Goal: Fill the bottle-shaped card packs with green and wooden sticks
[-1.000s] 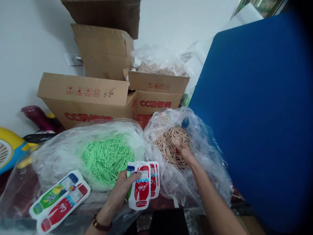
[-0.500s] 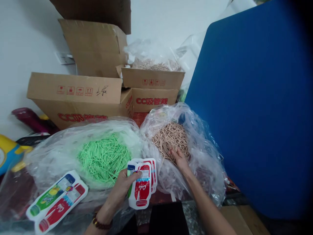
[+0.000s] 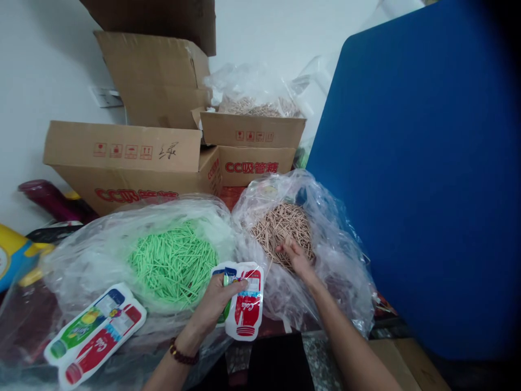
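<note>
Your left hand (image 3: 215, 301), fingers pinching, holds a cola pouch (image 3: 249, 310), long axis near-to-far, printed cap pointing near; your right hand (image 3: 300, 264) touches brown sticks (image 3: 280, 224), its grip unclear.

The bottle-shaped Cola pouch (image 3: 250, 312), glossy red with a white border and a partly covered green-and-blue side, is tilted slightly in the lower middle of the frame, ringed end downward. Slender brown candy sticks (image 3: 285, 224) lie crisscrossed, heaped just right of centre.

Dim light, black right edge
</note>
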The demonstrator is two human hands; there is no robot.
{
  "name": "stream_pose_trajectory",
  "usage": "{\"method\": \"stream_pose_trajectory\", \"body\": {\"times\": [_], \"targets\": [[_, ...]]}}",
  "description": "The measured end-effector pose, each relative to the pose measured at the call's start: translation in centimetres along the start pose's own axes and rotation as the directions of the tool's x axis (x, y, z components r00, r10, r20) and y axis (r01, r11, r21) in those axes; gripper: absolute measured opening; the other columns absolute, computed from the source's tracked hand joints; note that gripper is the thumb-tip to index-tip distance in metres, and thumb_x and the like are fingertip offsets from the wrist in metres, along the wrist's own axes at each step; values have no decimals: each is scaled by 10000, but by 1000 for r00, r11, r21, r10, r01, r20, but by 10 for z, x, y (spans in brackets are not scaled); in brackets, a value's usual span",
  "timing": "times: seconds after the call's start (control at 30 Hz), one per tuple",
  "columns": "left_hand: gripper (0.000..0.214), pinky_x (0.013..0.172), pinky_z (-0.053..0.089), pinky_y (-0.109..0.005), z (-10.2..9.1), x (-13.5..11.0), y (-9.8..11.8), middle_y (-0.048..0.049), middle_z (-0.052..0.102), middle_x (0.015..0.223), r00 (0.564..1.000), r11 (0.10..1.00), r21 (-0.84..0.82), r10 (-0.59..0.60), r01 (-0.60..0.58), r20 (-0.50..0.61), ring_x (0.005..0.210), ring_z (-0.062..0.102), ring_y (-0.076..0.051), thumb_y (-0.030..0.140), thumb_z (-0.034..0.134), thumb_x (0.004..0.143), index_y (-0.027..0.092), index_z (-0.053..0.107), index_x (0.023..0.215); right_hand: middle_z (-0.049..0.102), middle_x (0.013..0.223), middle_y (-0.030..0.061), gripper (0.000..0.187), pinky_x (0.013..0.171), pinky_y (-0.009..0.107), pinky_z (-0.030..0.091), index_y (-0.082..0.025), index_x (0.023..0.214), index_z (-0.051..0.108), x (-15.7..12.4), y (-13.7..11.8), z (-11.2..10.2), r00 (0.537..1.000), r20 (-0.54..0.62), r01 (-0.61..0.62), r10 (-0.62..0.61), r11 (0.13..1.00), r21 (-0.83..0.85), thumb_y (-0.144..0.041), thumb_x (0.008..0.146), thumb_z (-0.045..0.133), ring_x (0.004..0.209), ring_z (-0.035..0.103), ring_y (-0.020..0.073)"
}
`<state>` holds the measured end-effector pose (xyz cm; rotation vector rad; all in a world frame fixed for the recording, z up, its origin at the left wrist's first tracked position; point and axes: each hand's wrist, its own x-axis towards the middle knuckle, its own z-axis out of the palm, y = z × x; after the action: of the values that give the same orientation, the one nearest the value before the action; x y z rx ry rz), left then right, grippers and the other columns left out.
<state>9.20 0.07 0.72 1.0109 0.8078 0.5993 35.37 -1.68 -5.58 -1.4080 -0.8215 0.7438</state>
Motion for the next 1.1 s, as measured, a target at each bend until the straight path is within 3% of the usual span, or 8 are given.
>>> {"method": "stream_pose_trajectory", "body": {"times": [0.13, 0.2, 0.33, 0.47, 0.67, 0.8, 0.97, 1.1], "targets": [[206, 616, 498, -241, 6, 2, 2, -65, 739, 749, 1000, 1000, 6, -1, 1, 26, 625, 642, -159, 278, 762, 700, 115, 721, 819, 663, 732, 24, 369, 847, 423, 465, -222, 805, 587, -4, 3, -1, 998, -23, -54, 56, 996, 65, -575, 705, 620, 762, 636, 230], [215, 637, 501, -250, 8, 5, 2, -69, 741, 770, 997, 1000, 30, -9, 7, 71, 643, 644, -164, 266, 763, 697, 113, 724, 843, 644, 724, 7, 345, 820, 418, 487, -240, 836, 572, -9, -9, 1, 997, -30, -63, 69, 980, 187, -569, 734, 599, 751, 649, 227], [208, 645, 494, -253, 15, 15, 1, -61, 733, 755, 982, 999, 48, 4, -13, 186, 632, 637, -159, 261, 761, 700, 107, 725, 836, 617, 720, -21, 196, 876, 408, 486, -255, 861, 588, -28, -53, 20, 999, -40, 8, 20, 801, 599, -400, 760, 673, 767, 642, 194], [204, 615, 480, -233, 22, 22, 0, -42, 717, 735, 967, 1000, 27, 0, -7, 256, 611, 620, -140, 250, 779, 685, 109, 714, 817, 606, 677, -53, 110, 927, 415, 466, -255, 857, 594, -50, -84, 51, 1000, 12, 5, -21, 663, 748, -340, 808, 644, 716, 651, 164], [215, 653, 496, -253, 25, 24, -2, -43, 719, 770, 965, 999, -34, 19, -10, 260, 630, 628, -139, 224, 793, 670, 108, 705, 827, 622, 657, -56, 101, 988, 400, 438, -245, 866, 586, -67, -84, 69, 1000, 12, 11, -28, 704, 711, -345, 857, 594, 706, 677, 163], [210, 652, 499, -266, 25, 26, -4, -47, 723, 755, 973, 999, -37, 37, -29, 229, 621, 629, -147, 234, 783, 683, 106, 712, 833, 686, 736, -28, 121, 915, 403, 488, -261, 938, 582, -74, -78, 67, 998, 31, -60, 55, 707, 705, -347, 855, 597, 878, 685, 207], [226, 667, 499, -269, 25, 30, -4, -52, 727, 737, 974, 997, -38, 77, -71, 215, 638, 635, -153, 252, 778, 693, 106, 726, 857, 690, 1129, 59, 104, 918, 393, 483, -220, 904, 613, -78, -76, 61, 982, 180, -164, 63, 760, 629, -293, 831, 626, 1071, 626, 237], [230, 670, 502, -270, 27, 35, 0, -44, 733, 757, 976, 996, -60, 82, -71, 201, 644, 639, -151, 256, 798, 671, 116, 721, 837, 711, 1082, 69, 200, 903, 398, 487, -208, 955, 652, -68, -82, 53, 958, 275, -224, 77, 797, 560, -322, 792, 673, 983, 662, 237]]}}
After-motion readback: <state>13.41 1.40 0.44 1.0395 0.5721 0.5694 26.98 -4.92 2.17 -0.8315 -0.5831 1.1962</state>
